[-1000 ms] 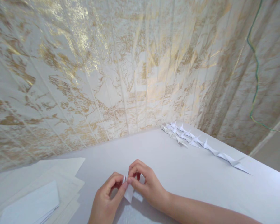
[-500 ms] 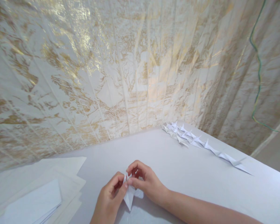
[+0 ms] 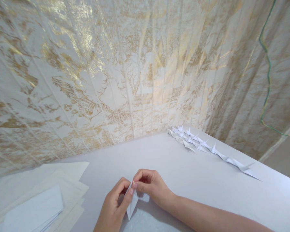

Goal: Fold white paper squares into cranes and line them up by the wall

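White folded paper (image 3: 132,205), pinched in the fingers of left hand (image 3: 114,202) and right hand (image 3: 155,187), could, I reckon, tear if tugged unevenly, paper figures (image 3: 222,157) lying at their two o'clock.

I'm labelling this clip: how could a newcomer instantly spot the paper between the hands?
On the white table before the gold-patterned covering, look low centre, where the left hand and right hand meet. Pinched there is a small folded white paper, one point aimed downward. Unlike the flat papers at left and the pointed paper pieces at right, it is held.
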The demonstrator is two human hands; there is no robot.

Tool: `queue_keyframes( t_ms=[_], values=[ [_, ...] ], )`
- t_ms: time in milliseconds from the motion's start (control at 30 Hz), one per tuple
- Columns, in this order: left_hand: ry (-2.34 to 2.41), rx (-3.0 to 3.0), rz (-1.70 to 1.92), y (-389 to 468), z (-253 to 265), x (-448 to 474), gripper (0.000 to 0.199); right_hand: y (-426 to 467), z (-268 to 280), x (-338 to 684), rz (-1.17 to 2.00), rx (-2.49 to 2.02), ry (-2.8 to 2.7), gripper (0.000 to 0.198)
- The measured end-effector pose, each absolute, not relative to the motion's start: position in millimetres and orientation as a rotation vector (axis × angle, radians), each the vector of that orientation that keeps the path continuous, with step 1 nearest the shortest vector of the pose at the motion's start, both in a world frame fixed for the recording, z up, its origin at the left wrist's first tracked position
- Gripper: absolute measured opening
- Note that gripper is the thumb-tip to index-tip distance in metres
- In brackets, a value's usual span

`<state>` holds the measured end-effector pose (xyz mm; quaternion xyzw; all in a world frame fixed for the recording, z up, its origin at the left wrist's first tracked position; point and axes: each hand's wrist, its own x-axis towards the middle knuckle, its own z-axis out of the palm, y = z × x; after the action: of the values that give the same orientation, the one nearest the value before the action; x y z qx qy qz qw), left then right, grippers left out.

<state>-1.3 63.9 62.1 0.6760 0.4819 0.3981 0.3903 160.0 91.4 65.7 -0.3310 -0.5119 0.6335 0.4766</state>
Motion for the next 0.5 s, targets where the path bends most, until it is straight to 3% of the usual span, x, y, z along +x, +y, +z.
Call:
queue_keyframes(
  t_ms=[500],
  values=[
    [1.247,1.641,0.965,64.1,60.4,-1.8,0.037,93.0,64.2,160.5,1.497,-0.855,-1.319,0.049]
  ],
)
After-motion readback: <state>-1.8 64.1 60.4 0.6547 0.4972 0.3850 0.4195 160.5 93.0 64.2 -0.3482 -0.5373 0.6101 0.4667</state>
